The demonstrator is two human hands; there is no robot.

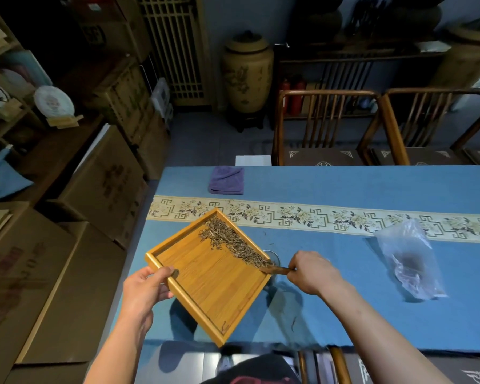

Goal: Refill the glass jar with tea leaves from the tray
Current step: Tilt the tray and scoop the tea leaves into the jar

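A square bamboo tray point(205, 284) is held tilted above the blue table, turned like a diamond. My left hand point(146, 286) grips its left corner. Dry tea leaves point(233, 241) lie piled along the tray's upper right edge, down to the right corner. That corner hangs over the glass jar point(272, 254), of which only part of the rim shows behind the tray. My right hand point(311, 271) holds a small wooden scoop point(275, 270) whose tip touches the leaves at the tray's right corner.
A crumpled clear plastic bag point(410, 259) lies on the table to the right. A folded purple cloth point(226, 180) sits at the far left edge. A patterned runner point(344, 217) crosses the table. Wooden chairs point(327, 128) stand behind; cardboard boxes point(94, 189) fill the floor left.
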